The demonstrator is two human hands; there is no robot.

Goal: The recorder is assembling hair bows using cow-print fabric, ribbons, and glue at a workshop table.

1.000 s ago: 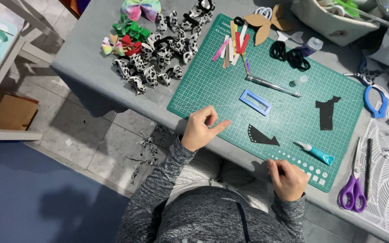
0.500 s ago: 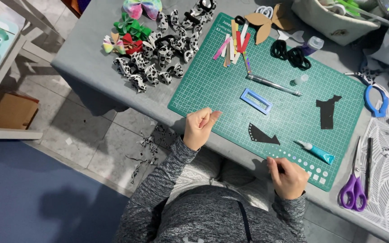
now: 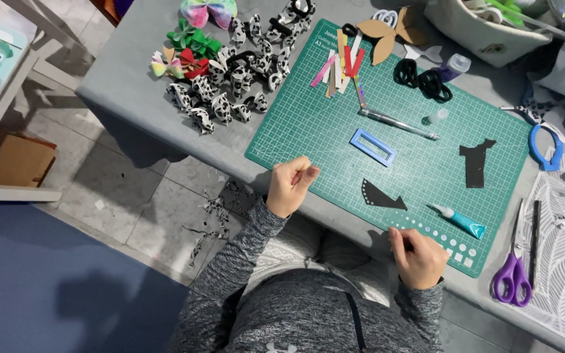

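Your left hand [image 3: 290, 185] and right hand [image 3: 420, 256] rest curled and empty on the green cutting mat's [image 3: 322, 124] lower edge; the black cutout [image 3: 380, 196] lies between them.

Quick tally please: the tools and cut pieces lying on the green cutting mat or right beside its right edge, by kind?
Black cut shapes: 2
Blue rectangular frame: 1
Craft knife: 1
Glue tube: 1
Purple scissors: 1
Black loops: 2
Total: 8
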